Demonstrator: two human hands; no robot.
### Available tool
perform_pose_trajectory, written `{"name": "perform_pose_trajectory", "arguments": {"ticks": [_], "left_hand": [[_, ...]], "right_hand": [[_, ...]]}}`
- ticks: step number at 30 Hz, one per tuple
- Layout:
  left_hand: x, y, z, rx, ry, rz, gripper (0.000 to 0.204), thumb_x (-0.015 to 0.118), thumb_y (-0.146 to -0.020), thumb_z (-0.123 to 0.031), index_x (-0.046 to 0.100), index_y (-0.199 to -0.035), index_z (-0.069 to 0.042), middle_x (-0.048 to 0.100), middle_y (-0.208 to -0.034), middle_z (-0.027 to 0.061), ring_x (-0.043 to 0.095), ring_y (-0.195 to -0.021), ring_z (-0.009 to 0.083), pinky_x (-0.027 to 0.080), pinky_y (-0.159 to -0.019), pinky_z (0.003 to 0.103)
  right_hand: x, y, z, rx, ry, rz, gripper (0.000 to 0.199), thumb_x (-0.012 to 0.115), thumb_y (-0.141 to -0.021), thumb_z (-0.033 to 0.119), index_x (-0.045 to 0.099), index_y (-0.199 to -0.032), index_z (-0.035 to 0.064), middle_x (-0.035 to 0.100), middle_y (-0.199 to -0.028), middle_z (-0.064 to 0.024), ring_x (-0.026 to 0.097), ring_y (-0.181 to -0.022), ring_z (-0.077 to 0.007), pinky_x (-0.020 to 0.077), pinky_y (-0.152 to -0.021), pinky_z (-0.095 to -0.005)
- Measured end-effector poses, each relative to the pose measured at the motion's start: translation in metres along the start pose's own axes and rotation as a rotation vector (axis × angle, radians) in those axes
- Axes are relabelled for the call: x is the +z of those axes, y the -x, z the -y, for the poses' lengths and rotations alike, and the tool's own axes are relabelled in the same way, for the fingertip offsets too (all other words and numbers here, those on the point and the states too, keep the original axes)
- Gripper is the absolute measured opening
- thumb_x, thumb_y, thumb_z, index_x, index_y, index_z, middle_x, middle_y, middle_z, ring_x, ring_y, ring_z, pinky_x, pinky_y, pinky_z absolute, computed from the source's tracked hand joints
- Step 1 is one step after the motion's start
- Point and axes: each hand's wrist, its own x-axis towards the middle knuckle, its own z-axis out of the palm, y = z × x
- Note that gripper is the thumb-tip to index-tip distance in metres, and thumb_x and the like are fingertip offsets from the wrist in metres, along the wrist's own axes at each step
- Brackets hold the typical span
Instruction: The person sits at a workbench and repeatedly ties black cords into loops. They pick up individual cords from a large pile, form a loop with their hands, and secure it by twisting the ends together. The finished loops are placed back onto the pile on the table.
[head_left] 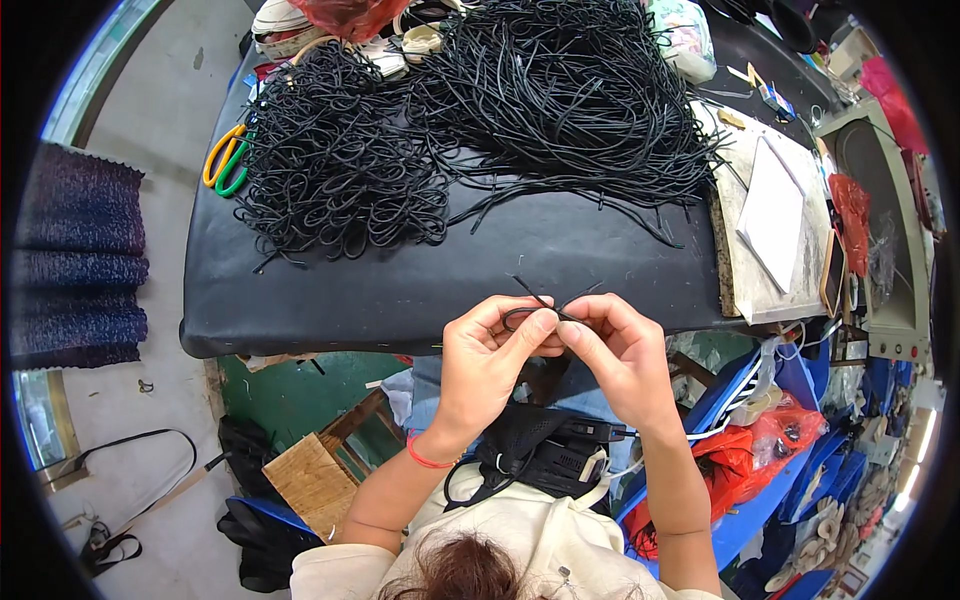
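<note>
Close together at the table's front edge, my left hand (pixel 503 345) and my right hand (pixel 618 350) both pinch one thin black cord (pixel 533 292). The cord crosses over itself between my fingertips, with a small loop at the left and two short ends pointing up and away. My thumbs hide the crossing itself. Farther back on the black table (pixel 330 310) lies a heap of looped, knotted black cords (pixel 340 160) at the left. A larger pile of long straight black cords (pixel 580 110) spreads to its right.
Scissors with yellow and green handles (pixel 228 165) lie at the left table edge. A worn board (pixel 725 250) bearing a white sheet (pixel 775 215) is at the right. A wooden stool (pixel 310 485) stands below left; a blue bin with red plastic bags (pixel 765 440) sits below right.
</note>
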Motion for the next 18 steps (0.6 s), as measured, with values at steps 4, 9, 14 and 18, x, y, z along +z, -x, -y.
{"name": "perform_pose_trajectory", "arguments": {"ticks": [4,9,14,18], "left_hand": [[0.001,0.002,0.005,0.003,0.026,-0.03,0.015,0.059,-0.085,-0.004,0.059,-0.097,0.005,0.064,-0.085,0.0119,0.064,-0.075,0.0156,0.056,-0.07,0.028],[-0.001,0.001,0.008,-0.033,0.077,-0.017,0.015,0.058,-0.086,-0.005,0.058,-0.098,0.004,0.064,-0.085,0.0121,0.064,-0.076,0.0163,0.056,-0.071,0.028],[0.004,-0.001,0.0,-0.06,0.163,-0.034,0.015,0.057,-0.087,-0.006,0.058,-0.098,0.003,0.064,-0.085,0.0113,0.064,-0.079,0.0156,0.055,-0.073,0.028],[0.005,-0.002,0.003,-0.009,0.117,-0.043,0.014,0.058,-0.087,-0.006,0.058,-0.098,0.002,0.064,-0.085,0.0107,0.063,-0.077,0.0138,0.054,-0.071,0.027]], "right_hand": [[-0.004,-0.002,0.0,-0.143,0.276,0.057,0.013,0.059,-0.083,0.002,0.058,-0.095,-0.0036,0.055,-0.081,-0.0057,0.052,-0.065,-0.0094,0.0421,-0.058,-0.0219],[-0.008,-0.007,0.0,-0.181,0.339,0.09,0.014,0.058,-0.083,0.003,0.059,-0.096,-0.0028,0.055,-0.08,-0.0049,0.05,-0.064,-0.0082,0.0409,-0.056,-0.0226],[-0.01,-0.006,-0.007,0.239,-0.261,-0.036,0.019,0.058,-0.088,0.017,0.062,-0.098,0.0013,0.054,-0.078,0.0016,0.048,-0.064,-0.0043,0.0391,-0.058,-0.0183],[-0.005,-0.006,-0.007,0.202,-0.182,-0.051,0.019,0.059,-0.087,0.018,0.062,-0.095,0.001,0.055,-0.076,0.0013,0.048,-0.064,-0.0033,0.0393,-0.058,-0.018]]}}
